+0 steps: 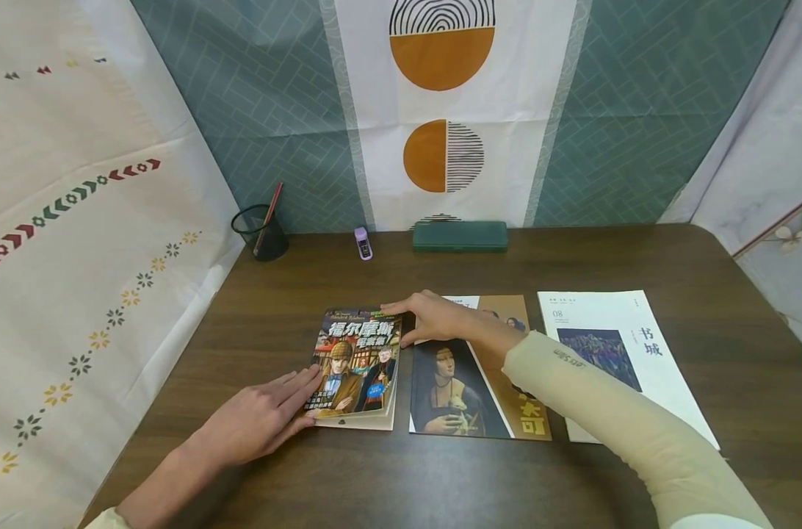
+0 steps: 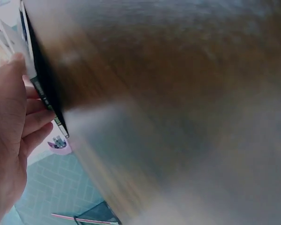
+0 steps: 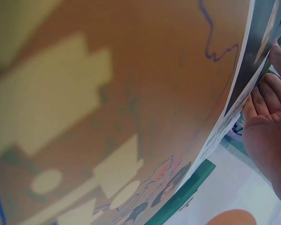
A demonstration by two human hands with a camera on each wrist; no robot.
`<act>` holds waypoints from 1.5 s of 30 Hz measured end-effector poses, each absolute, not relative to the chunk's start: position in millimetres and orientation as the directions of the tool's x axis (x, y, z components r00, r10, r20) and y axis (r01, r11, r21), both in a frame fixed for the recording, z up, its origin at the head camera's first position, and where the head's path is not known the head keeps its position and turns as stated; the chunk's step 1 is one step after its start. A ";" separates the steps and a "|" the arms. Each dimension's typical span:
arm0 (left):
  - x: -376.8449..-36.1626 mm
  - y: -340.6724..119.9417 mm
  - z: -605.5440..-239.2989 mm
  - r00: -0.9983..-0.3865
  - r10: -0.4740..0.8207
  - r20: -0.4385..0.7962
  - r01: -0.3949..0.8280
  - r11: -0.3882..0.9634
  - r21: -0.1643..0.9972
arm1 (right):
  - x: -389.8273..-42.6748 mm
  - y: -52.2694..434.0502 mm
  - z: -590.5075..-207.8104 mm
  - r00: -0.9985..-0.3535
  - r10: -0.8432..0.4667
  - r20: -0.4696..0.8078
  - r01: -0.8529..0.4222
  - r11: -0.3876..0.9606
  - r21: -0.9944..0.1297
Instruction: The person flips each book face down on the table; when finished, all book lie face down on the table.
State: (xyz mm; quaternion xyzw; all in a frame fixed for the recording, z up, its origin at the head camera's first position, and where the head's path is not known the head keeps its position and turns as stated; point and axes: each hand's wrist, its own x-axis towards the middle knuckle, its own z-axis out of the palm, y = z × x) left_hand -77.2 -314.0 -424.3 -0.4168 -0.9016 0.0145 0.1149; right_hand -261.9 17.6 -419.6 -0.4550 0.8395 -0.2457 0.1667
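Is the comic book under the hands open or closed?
Closed: the comic book lies flat, front cover up, both hands at its edges.

I see bare table [image 1: 639, 257] between the three publications and the far wall; there a mesh pen cup [image 1: 261, 234], a purple stapler [image 1: 363, 243] and a green pencil case [image 1: 460, 236] stand in the way.
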 end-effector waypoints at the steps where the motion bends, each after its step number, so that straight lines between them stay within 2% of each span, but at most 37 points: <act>1: -77.5 -313.9 -423.6 -0.620 0.756 0.211 0.750 0.649 -0.123 | -262.3 17.9 -419.6 -0.530 -0.846 -0.060 -0.682 0.467 -0.563; 10: -79.6 -311.7 -411.1 -0.604 0.731 0.317 0.745 0.660 -0.102 | -263.5 17.8 -420.2 -0.523 -0.849 -0.079 -0.678 0.470 -0.565; 22: -79.5 -319.0 -414.0 -0.648 0.701 0.297 0.721 0.691 -0.058 | -262.3 23.6 -422.7 -0.457 -0.889 -0.025 -0.700 0.377 -0.607; 31: -80.6 -322.3 -417.9 -0.624 0.699 0.348 0.742 0.670 -0.015 | -263.9 24.2 -426.6 -0.447 -0.895 -0.003 -0.695 0.349 -0.629; 37: -81.7 -321.9 -417.1 -0.579 0.714 0.394 0.757 0.650 -0.066 | -264.3 24.6 -427.3 -0.445 -0.896 0.005 -0.702 0.345 -0.623; 45: -84.2 -321.5 -408.8 -0.585 0.700 0.411 0.734 0.672 -0.099 | -263.5 26.1 -427.6 -0.447 -0.894 -0.039 -0.717 0.384 -0.582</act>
